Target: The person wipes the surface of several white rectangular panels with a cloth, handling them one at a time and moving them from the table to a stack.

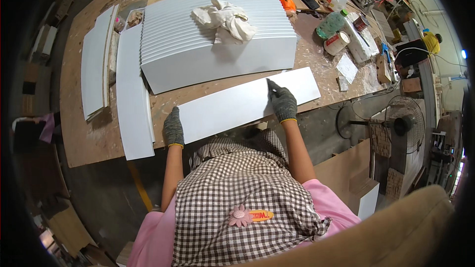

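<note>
White panel [247, 104] lies along the near edge of the bench [94, 138]. Left hand [173, 128], gloved, grips its left end, fingers together. Right hand [283, 103] presses flat on top, fingers together.

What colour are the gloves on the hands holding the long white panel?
Dark grey knit with yellow cuffs, on both the left hand and right hand; head view.

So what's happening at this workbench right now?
A person in grey work gloves is handling a long white panel lying at the near edge of a wooden workbench. The left hand rests at the panel's left end, the right hand lies flat on top. Behind it sits a stack of white panels with a crumpled cloth on top.
</note>
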The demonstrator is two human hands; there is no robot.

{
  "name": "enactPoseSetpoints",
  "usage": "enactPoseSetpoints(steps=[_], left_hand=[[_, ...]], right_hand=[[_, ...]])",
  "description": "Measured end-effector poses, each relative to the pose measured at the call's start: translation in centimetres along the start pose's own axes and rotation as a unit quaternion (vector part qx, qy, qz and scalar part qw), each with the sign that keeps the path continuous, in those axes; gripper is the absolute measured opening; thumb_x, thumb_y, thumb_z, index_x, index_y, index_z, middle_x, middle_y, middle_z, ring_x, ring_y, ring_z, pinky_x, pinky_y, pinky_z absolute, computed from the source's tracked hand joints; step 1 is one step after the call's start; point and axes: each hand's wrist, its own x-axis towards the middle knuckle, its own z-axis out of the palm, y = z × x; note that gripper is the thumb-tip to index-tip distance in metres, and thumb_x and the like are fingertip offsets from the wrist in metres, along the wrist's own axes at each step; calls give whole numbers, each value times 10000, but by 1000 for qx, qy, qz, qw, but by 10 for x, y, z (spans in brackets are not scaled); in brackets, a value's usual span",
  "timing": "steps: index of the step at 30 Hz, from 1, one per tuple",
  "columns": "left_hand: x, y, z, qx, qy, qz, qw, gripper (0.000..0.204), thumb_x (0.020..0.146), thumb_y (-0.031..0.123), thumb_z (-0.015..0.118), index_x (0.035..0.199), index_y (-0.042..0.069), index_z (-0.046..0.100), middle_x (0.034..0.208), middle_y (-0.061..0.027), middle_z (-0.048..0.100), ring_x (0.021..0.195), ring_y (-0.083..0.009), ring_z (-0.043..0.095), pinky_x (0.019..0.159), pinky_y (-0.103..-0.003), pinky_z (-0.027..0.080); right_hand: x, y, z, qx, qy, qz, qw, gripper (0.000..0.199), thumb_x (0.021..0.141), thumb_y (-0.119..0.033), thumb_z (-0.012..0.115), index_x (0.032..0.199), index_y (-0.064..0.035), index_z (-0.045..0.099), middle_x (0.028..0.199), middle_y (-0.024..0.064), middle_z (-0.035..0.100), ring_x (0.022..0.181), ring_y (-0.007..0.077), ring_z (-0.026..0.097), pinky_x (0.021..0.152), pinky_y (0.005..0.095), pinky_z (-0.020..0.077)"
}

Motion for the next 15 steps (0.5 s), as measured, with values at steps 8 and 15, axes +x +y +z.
enactPoseSetpoints(steps=[8,15], left_hand=[[3,1,1,122,-34,34,991,357,964,75,381,1285,43,533,1220,-186,597,1096,-332,588,974,-404,469],[2,-9,4,96,-36,25,994,369,956,60,383,1297,19,518,1238,-184,589,1099,-325,586,975,-397,466]], right_hand=[[14,22,-10,52,-10,-5,999,344,871,-172,620,1199,-270,660,938,166,653,850,302,652,805,403,512],[15,24,-27,9,5,-19,1000,365,882,-175,606,1226,-293,636,956,169,644,903,304,639,846,400,503]])
